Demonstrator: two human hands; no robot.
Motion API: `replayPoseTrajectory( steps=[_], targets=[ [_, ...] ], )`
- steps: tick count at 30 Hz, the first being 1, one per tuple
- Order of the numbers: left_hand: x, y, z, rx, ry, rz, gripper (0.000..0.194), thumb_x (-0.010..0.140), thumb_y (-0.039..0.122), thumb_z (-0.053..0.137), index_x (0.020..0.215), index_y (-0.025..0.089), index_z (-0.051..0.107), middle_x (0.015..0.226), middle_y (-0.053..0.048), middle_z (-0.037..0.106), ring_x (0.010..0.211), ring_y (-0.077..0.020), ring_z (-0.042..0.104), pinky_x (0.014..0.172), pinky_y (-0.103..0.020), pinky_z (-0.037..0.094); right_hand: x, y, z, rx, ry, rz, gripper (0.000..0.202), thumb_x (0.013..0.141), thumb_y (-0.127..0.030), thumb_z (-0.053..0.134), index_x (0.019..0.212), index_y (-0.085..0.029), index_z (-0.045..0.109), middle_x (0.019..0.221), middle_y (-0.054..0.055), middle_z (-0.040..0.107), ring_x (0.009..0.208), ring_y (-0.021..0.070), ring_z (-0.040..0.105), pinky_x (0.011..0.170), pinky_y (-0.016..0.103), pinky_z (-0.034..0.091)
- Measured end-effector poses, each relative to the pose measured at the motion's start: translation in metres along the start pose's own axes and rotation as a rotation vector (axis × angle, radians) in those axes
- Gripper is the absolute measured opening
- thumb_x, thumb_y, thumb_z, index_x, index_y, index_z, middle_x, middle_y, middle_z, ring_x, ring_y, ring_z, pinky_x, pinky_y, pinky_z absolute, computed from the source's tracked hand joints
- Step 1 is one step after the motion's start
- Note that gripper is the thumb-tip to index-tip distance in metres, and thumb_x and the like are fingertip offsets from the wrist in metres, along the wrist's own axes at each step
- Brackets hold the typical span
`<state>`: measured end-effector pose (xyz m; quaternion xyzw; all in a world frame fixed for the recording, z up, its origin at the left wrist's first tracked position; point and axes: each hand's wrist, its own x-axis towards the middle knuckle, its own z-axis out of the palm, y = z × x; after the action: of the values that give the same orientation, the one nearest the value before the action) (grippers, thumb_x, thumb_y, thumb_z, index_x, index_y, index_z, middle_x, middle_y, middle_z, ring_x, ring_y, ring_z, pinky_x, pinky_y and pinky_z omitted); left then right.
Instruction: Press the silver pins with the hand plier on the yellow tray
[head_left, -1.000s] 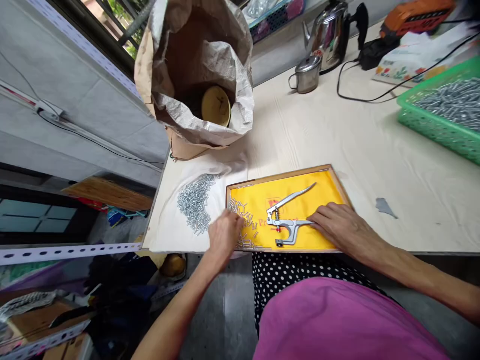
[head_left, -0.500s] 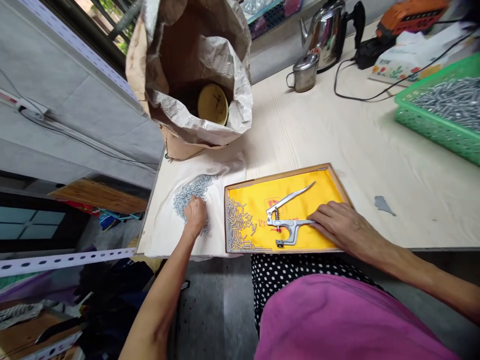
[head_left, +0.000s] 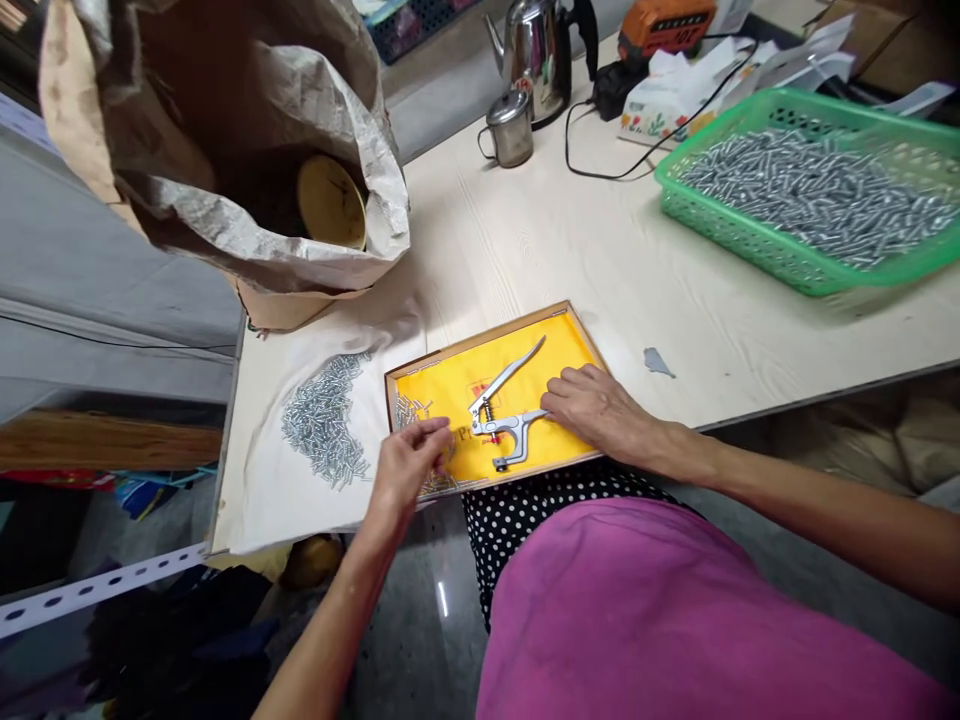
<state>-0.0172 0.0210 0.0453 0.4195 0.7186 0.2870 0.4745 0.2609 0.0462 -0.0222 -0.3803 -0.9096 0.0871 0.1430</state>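
Observation:
Over the left end of a shallow tray with a yellow lining (head_left: 495, 362), my left hand (head_left: 405, 465) hovers, fingertips drawn together. Whatever lies between them is too small to make out. Small metal pins (head_left: 410, 410) lie loose at that end, partly hidden by the hand. My right hand (head_left: 600, 412) grips the lower handle end of silver hand-press pliers (head_left: 514, 425), which have a spring and their other handle raised. Left of the tray, a heap of small metal pins (head_left: 322, 420) rests on a white cloth (head_left: 262, 500).
A large paper sack (head_left: 300, 275) holding a yellowish round container (head_left: 330, 203) stands at the back left. A green basket (head_left: 750, 248) full of metal pieces sits at the right. Behind are a lidded metal cup (head_left: 511, 135), a kettle (head_left: 536, 65) and a black cord (head_left: 600, 175).
My left hand has moved right, from the pin heap on the cloth to the tray's left end. My right hand stays on the pliers. The view has shifted right, showing more green basket.

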Motion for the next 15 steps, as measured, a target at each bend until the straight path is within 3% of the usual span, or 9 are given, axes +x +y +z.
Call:
replayPoseTrajectory(
  steps=[2, 5, 10, 15],
  targets=[
    [-0.010, -0.001, 0.026, -0.089, -0.073, -0.067, 0.042, 0.058, 0.045, 0.082, 0.082, 0.012, 0.071, 0.061, 0.001, 0.062, 0.048, -0.0083, 0.049, 0.047, -0.021, 0.039, 0.002, 0.000, -0.003, -0.016, -0.021, -0.014, 0.021, 0.097, -0.017, 0.047, 0.083, -0.019, 0.062, 0.082, 0.006, 0.063, 0.079, 0.0204, 0.046, 0.072, 0.035, 0.026],
    [-0.014, -0.008, 0.048, -0.118, -0.087, -0.121, 0.044, 0.056, 0.047, 0.084, 0.078, 0.012, 0.069, 0.055, 0.002, 0.058, 0.044, -0.0074, 0.047, 0.042, -0.020, 0.036, 0.002, -0.001, -0.003, -0.035, -0.026, -0.004, 0.020, 0.097, -0.015, 0.047, 0.084, -0.019, 0.062, 0.083, 0.006, 0.063, 0.081, 0.0209, 0.046, 0.073, 0.036, 0.025],
    [-0.012, -0.017, 0.055, -0.024, -0.090, -0.150, 0.044, 0.060, 0.051, 0.082, 0.076, 0.012, 0.069, 0.044, 0.005, 0.052, 0.038, -0.0055, 0.039, 0.040, -0.018, 0.026, 0.000, -0.001, 0.007, -0.045, 0.020, 0.032, 0.019, 0.097, -0.015, 0.048, 0.085, -0.019, 0.063, 0.084, 0.007, 0.062, 0.083, 0.0211, 0.046, 0.072, 0.036, 0.024],
    [-0.012, -0.017, 0.056, -0.003, -0.088, -0.155, 0.045, 0.057, 0.053, 0.082, 0.073, 0.013, 0.069, 0.044, 0.005, 0.052, 0.038, -0.0055, 0.038, 0.041, -0.019, 0.024, -0.001, -0.001, 0.010, -0.064, 0.028, 0.030, 0.020, 0.097, -0.015, 0.047, 0.085, -0.019, 0.063, 0.085, 0.006, 0.061, 0.084, 0.0213, 0.046, 0.072, 0.035, 0.024]
  ],
)
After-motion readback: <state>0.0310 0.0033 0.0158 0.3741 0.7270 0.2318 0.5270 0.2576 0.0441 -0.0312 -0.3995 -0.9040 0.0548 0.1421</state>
